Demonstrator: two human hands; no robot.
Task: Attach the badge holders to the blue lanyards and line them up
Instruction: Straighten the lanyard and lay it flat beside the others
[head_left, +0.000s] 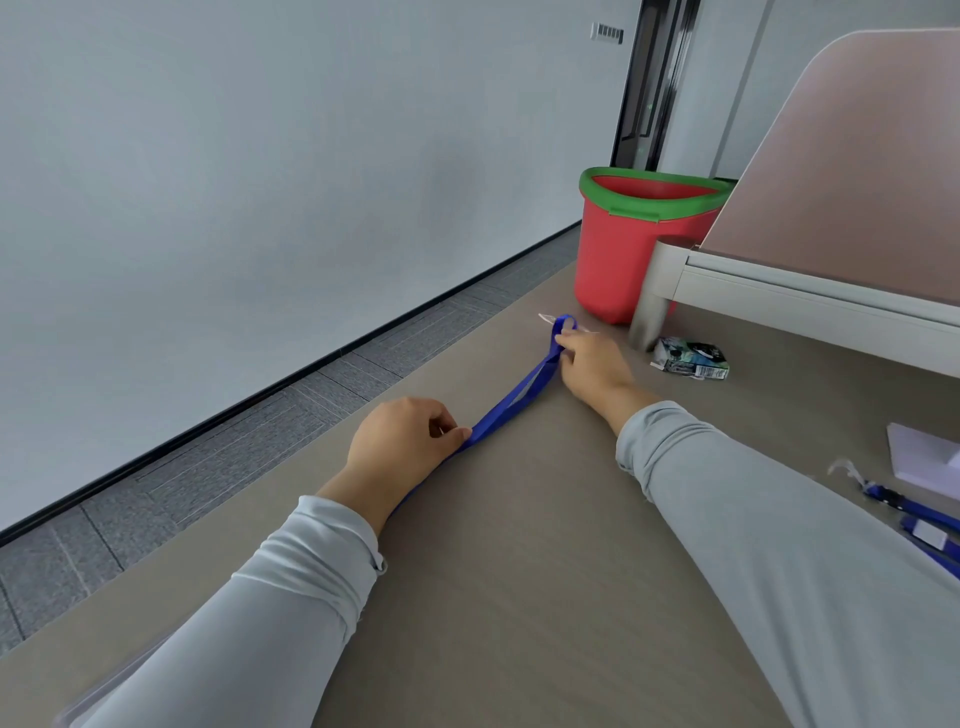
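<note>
A blue lanyard (511, 402) lies stretched along the brown table (519, 571). My left hand (402, 441) pinches its near part between thumb and fingers. Its far looped end is gripped by my right hand (592, 364), close to a thin clear badge holder (550, 319) that pokes out past the loop. The lanyard's near end runs under my left wrist and is hidden. More blue lanyards (914, 514) with a metal clip lie at the right edge, partly behind my right sleeve.
A red bucket with a green rim (628, 244) stands at the far end of the table, beside a grey divider leg (652, 306). A small printed packet (691, 358) lies near it. A white box (922, 457) sits at the right. The table's left edge drops to grey floor.
</note>
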